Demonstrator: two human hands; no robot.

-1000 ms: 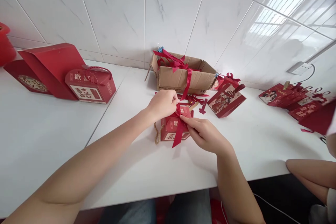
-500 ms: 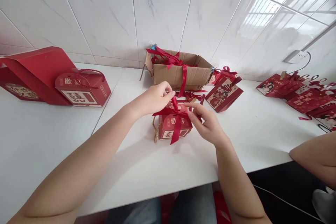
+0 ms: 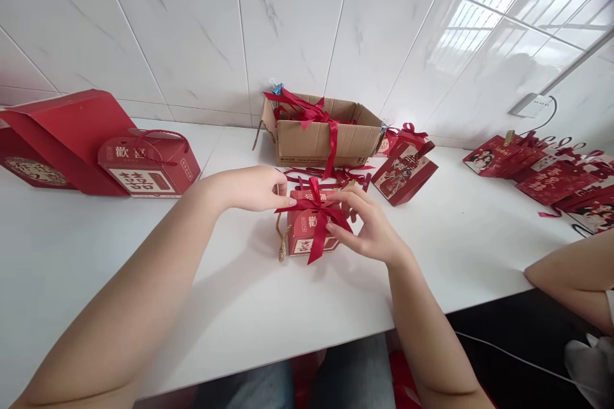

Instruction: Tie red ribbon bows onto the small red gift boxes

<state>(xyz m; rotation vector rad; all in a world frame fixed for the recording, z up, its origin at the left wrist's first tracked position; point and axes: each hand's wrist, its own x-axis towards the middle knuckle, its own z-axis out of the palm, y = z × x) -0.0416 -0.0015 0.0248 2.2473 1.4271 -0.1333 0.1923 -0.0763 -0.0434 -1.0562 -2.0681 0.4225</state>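
Observation:
A small red gift box (image 3: 300, 223) with white Chinese characters sits on the white table, a red ribbon (image 3: 318, 246) tied in a bow over its top. At the box's upper left, my left hand (image 3: 252, 188) pinches the ribbon's left tail between thumb and fingers. My right hand (image 3: 369, 225) is bent round the bow's right side, thumb in front and index finger behind, gripping the ribbon there; its other fingertips are partly hidden. A twisted gold cord handle (image 3: 281, 239) hangs at the box's left side.
Behind stands a cardboard box (image 3: 326, 142) of red ribbons, with loose ribbon pieces before it. A red box (image 3: 405, 172) stands right of it, larger red boxes (image 3: 148, 166) at left, several red gift boxes (image 3: 551, 179) at far right. Another person's arm (image 3: 570, 275) rests at the right edge.
My left hand has moved left and down, from the top of the bow to its left tail. My right thumb and index finger have shifted left, further over the bow.

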